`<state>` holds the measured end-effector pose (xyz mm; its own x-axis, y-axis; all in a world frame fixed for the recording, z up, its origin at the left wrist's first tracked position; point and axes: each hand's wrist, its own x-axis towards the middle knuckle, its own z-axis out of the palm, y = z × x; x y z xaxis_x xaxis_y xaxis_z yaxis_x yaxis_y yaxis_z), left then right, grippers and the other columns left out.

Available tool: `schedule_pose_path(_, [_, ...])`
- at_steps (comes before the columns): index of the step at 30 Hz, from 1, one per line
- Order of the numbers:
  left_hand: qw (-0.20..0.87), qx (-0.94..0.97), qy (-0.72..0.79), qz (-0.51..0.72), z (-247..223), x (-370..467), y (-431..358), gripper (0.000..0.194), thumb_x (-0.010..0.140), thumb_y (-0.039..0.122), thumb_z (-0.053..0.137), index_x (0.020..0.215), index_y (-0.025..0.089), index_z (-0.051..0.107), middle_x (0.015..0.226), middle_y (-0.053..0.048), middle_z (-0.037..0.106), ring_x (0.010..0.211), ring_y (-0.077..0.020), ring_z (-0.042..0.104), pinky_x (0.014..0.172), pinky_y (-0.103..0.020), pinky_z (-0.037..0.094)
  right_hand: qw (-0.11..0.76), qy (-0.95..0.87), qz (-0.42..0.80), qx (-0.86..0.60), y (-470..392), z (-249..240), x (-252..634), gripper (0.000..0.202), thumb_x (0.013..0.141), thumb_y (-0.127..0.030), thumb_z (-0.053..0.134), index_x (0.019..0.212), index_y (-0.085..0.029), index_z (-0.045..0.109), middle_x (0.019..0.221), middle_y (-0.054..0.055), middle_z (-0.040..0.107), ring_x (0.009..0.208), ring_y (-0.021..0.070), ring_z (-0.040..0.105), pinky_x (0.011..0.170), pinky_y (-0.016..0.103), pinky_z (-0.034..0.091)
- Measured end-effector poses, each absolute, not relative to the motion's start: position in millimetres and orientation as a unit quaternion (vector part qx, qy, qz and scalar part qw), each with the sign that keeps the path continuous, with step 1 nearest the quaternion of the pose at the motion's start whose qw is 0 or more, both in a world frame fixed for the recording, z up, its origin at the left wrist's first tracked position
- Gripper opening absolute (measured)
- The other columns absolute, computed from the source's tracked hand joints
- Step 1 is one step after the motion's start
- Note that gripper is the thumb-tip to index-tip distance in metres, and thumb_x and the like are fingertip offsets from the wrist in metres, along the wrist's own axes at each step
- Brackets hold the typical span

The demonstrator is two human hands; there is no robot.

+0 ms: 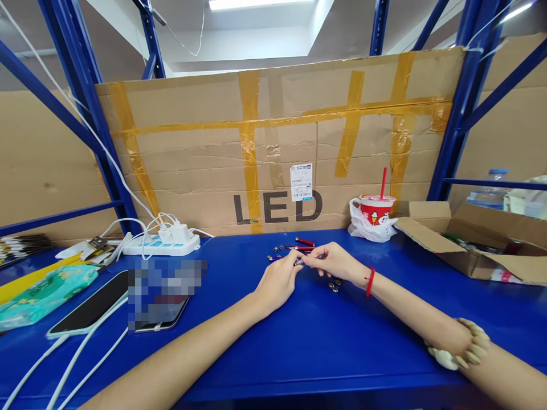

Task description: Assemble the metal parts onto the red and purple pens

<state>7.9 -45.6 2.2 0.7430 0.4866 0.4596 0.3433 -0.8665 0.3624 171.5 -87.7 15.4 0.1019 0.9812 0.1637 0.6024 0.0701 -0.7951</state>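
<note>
Over the blue tabletop (273, 347), my left hand (276, 282) and my right hand (335, 262) meet with their fingertips together. A small silvery piece (298, 262) shows between them; my fingers cover most of it, so its kind cannot be made out. Both hands are closed in a pinch around it. Just beyond the fingers lie a red pen-like stick (305, 242) and a second red one with metal trim (294, 247). Several tiny metal parts (276, 249) are scattered left of these. More small shiny metal parts (334, 286) lie below my right hand.
A cardboard wall (205, 171) closes the back. At left are a power strip (188, 246), cables, a phone (92, 304), another partly blurred device (171, 319) and a green packet (51, 293). At right stand a red cup (371, 210) and an open carton (453, 256).
</note>
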Motion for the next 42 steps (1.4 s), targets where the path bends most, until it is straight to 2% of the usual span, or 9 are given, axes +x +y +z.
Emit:
schedule_pose_path(4, [0.104,0.924,0.245,0.273,1.5,9.1,-45.1,0.016,0.085,0.02,0.032,0.097,0.024,0.041,0.095,-0.001,0.059,0.085,-0.016,0.057,0.068,-0.024,0.041,0.377,-0.622,0.243,-0.642,-88.7,16.8,171.2,0.045,0.062,-0.059,0.054,0.067,-0.016,0.066,0.041,-0.003,0.049,0.033,0.0035,0.035,0.031,0.017,0.023])
schedule_pose_path(7, [0.097,0.922,0.254,0.275,0.6,10.0,-43.9,0.015,0.086,0.021,0.032,0.096,0.024,0.041,0.095,-0.002,0.059,0.084,-0.0164,0.057,0.067,-0.024,0.042,0.373,-0.637,0.196,-0.645,-87.6,16.2,172.5,0.045,0.063,-0.059,0.053,0.068,-0.017,0.067,0.039,-0.003,0.048,0.032,0.0038,0.034,0.033,0.018,0.024])
schedule_pose_path(12, [0.096,0.914,0.273,0.286,-0.2,11.0,-41.8,0.016,0.086,0.021,0.032,0.1,0.023,0.04,0.102,-0.004,0.058,0.089,-0.0183,0.057,0.069,-0.027,0.043,0.395,-0.654,0.143,-0.629,-86.2,15.4,172.0,0.041,0.064,-0.055,0.054,0.07,-0.017,0.067,0.043,-0.001,0.052,0.037,0.0065,0.044,0.037,0.019,0.03])
schedule_pose_path(20, [0.12,0.905,0.297,0.28,3.4,9.5,-43.9,0.018,0.086,0.025,0.031,0.099,0.024,0.042,0.094,-0.003,0.06,0.085,-0.0198,0.057,0.067,-0.029,0.043,0.43,-0.658,0.171,-0.594,-84.7,14.5,171.5,0.04,0.064,-0.053,0.055,0.075,-0.016,0.065,0.066,0.003,0.063,0.039,0.0061,0.046,0.035,0.019,0.031])
schedule_pose_path(26, [0.113,0.913,0.277,0.278,2.3,10.0,-42.7,0.017,0.085,0.028,0.033,0.096,0.025,0.045,0.094,-0.001,0.06,0.083,-0.0172,0.056,0.068,-0.026,0.043,0.423,-0.648,0.19,-0.604,-86.6,14.8,169.7,0.041,0.062,-0.055,0.056,0.07,-0.016,0.065,0.058,0.001,0.06,0.037,0.0049,0.044,0.036,0.018,0.032])
schedule_pose_path(32, [0.107,0.917,0.269,0.273,0.9,9.7,-41.8,0.016,0.085,0.029,0.034,0.096,0.025,0.045,0.093,0.0,0.061,0.083,-0.0174,0.057,0.066,-0.026,0.042,0.394,-0.642,0.203,-0.625,-90.8,19.6,166.5,0.044,0.063,-0.057,0.054,0.072,-0.016,0.066,0.041,-0.002,0.049,0.033,0.0051,0.04,0.033,0.018,0.027])
schedule_pose_path(42, [0.12,0.919,0.274,0.256,-0.7,10.9,-39.7,0.019,0.083,0.032,0.037,0.091,0.022,0.051,0.086,0.0,0.062,0.075,-0.0164,0.058,0.062,-0.025,0.042,0.393,-0.675,0.166,-0.603,-89.3,15.7,168.0,0.04,0.065,-0.056,0.053,0.068,-0.017,0.062,0.062,0.001,0.061,0.037,0.0062,0.048,0.038,0.019,0.035])
